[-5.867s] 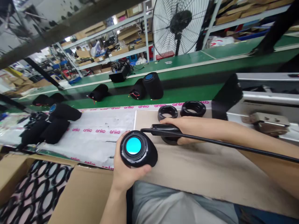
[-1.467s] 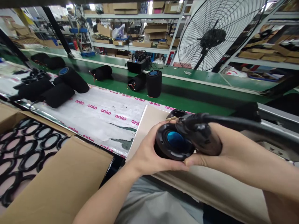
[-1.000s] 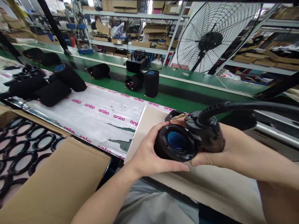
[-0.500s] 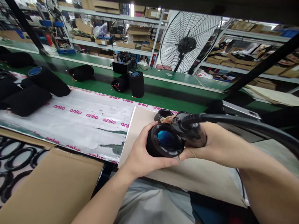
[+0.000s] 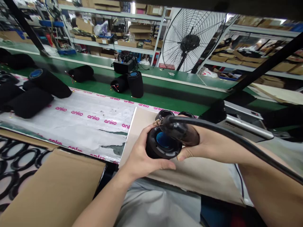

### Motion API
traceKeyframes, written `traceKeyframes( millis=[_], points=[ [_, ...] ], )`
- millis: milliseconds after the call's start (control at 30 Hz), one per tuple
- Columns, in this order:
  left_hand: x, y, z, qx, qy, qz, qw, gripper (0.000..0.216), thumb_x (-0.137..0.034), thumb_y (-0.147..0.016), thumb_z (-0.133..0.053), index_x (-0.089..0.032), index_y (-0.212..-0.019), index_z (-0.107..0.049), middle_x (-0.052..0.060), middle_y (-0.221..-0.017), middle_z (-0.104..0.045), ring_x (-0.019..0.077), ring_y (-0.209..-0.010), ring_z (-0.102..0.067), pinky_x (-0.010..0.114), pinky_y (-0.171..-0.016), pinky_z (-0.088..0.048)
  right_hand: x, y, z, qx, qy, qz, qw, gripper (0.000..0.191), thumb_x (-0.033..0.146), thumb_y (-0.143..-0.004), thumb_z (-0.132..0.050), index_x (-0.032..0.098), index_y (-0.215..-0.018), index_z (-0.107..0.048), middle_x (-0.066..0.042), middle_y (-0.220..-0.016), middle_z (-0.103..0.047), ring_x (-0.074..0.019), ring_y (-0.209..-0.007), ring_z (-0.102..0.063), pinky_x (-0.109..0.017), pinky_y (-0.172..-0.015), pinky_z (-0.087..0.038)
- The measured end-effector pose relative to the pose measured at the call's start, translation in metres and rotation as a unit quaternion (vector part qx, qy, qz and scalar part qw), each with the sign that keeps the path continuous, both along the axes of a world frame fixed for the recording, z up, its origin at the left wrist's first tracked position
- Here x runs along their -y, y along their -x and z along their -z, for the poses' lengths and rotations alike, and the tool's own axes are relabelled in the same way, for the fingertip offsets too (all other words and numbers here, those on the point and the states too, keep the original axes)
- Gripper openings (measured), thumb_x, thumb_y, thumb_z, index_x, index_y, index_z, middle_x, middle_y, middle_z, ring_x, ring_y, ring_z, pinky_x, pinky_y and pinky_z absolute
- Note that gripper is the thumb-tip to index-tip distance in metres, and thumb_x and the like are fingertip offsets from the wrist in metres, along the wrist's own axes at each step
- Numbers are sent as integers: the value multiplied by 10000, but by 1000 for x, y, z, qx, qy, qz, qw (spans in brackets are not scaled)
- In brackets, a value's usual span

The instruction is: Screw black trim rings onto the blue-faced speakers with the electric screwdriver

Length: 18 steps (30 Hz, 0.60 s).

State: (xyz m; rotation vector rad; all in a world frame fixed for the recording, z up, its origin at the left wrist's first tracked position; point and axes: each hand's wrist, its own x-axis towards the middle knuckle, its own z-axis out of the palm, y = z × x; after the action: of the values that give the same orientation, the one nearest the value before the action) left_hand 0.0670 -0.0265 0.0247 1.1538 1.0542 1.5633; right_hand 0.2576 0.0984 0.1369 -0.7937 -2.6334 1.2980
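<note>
My left hand [image 5: 139,157] is wrapped round a black cylindrical speaker [image 5: 159,148] whose round end with a blue centre faces me. My right hand [image 5: 205,146] grips a black corded tool [image 5: 176,129] and presses its tip against the speaker's upper rim. The tool's thick black cable [image 5: 248,146] runs off to the right over my forearm. Both hands hover above a beige board [image 5: 189,173] at the bench's near edge. Two black rings [image 5: 164,114] lie on the board just behind the speaker.
White "anko" foam sheet [image 5: 90,123] covers the bench to the left, with several black speakers [image 5: 28,101] on it. More speakers [image 5: 134,83] stand on the green conveyor [image 5: 170,101]. A carton [image 5: 52,189] of black rings sits lower left. A metal fixture [image 5: 243,121] is at right; a floor fan [image 5: 191,37] stands behind.
Earlier the speaker rested on the bench edge with the tool apart; now both hands hold them together. In the last half second the tool tilted over the speaker's top.
</note>
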Motion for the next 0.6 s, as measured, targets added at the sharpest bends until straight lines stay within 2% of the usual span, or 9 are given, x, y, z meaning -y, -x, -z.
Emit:
traceKeyframes(
  millis=[67,167,300,433,500,600],
  points=[
    [1,0,0,-18,0,-11,1000,1082,-476,-569,-1117,-279,-1494,-591,132,-1559,-681,436,-1497,-623,643,-1293,-481,2,1,-6,22,-33,-17,999,930,666,-783,-926,276,-1560,-595,-75,-1317,-763,-293,-1110,-769,-338,-875,-655],
    [3,-1,0,-50,-34,-25,998,980,-496,-623,-1094,-279,-1461,-636,132,-1494,-707,430,-1434,-667,649,-1250,-527,8,6,-18,57,-83,-46,994,653,484,-906,-848,306,-1498,-638,-23,-1252,-791,-235,-1032,-780,-282,-811,-601],
    [4,-1,2,-90,-79,-56,991,989,-505,-613,-1098,-274,-1465,-652,151,-1482,-705,437,-1397,-693,674,-1212,-560,10,15,-29,43,-37,-70,996,556,324,-880,-849,312,-1417,-706,49,-1204,-802,-153,-997,-775,-215,-812,-572],
    [4,3,10,-138,-86,-57,985,1061,-484,-630,-1095,-269,-1537,-591,171,-1514,-689,446,-1425,-683,698,-1226,-546,1,21,-28,30,0,-101,994,566,280,-874,-832,310,-1426,-713,37,-1365,-764,-177,-1203,-751,-218,-989,-586],
    [6,5,13,-146,-82,-40,985,1157,-447,-626,-1104,-286,-1610,-518,177,-1555,-670,444,-1454,-670,689,-1252,-530,-3,21,-22,15,-8,-110,994,608,306,-864,-848,310,-1453,-698,18,-1411,-741,-197,-1254,-733,-242,-1030,-586],
    [10,4,17,-155,-95,-39,982,1481,-485,-486,-1146,-294,-1725,-359,218,-1650,-596,485,-1516,-614,686,-1282,-504,-6,14,-7,-26,-23,-108,994,644,376,-819,-917,316,-1427,-715,-12,-1367,-745,-234,-1234,-730,-300,-1080,-593]
  ],
)
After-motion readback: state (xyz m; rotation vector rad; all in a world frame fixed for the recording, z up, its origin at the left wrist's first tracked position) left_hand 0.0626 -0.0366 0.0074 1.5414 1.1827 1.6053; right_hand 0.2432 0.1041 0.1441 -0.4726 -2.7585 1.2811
